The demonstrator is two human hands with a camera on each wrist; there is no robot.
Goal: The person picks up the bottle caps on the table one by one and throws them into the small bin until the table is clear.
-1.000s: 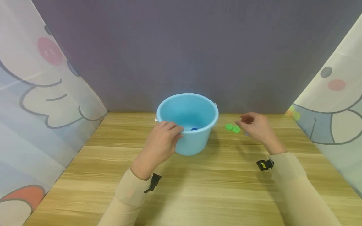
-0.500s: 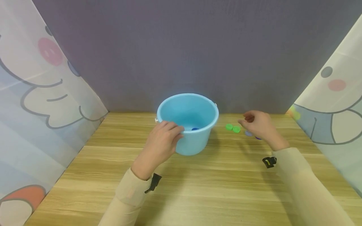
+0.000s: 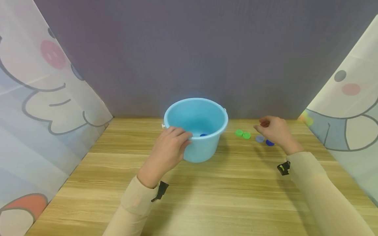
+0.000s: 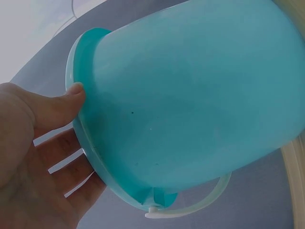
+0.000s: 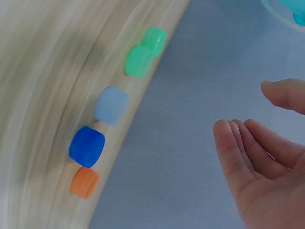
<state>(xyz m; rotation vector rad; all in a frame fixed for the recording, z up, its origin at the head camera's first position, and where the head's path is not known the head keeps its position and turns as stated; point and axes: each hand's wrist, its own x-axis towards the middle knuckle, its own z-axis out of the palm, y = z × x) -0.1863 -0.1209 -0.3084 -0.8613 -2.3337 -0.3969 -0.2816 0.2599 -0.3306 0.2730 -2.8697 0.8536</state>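
Observation:
A light blue bucket stands upright on the wooden table. My left hand grips its near rim, thumb on the outside and fingers reaching behind the edge. Inside lies a dark blue bottle cap, partly hidden by the rim. To the right, my right hand hovers over a row of caps, thumb apart from the fingers and nothing between them. The row has two green caps, a pale blue cap, a dark blue cap and an orange cap, which the head view hides.
The bucket's white handle hangs down at its side. A grey panel closes off the back of the table, with cartoon-printed sheets along both sides.
My right hand has drifted a little to the right, uncovering the pale blue and dark blue caps in the head view. The left hand and the bucket have stayed put.

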